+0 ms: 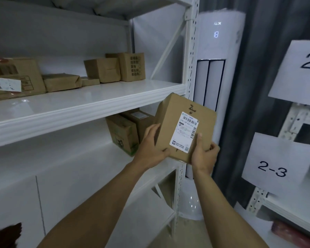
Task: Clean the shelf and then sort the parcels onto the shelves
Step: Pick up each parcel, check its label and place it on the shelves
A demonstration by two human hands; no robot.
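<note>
Both hands hold the parcel aloft: the left hand curls round its lower left edge, and the right hand cups the lower right corner, thumb on the label. It looks like a stiff, light, smooth carton, so gripping opposite edges seems safest. The shelf runs up-left of the hands.

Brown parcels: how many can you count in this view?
8 parcels: five on the upper shelf, two on the lower shelf, one held in both hands; others may be hidden.
</note>
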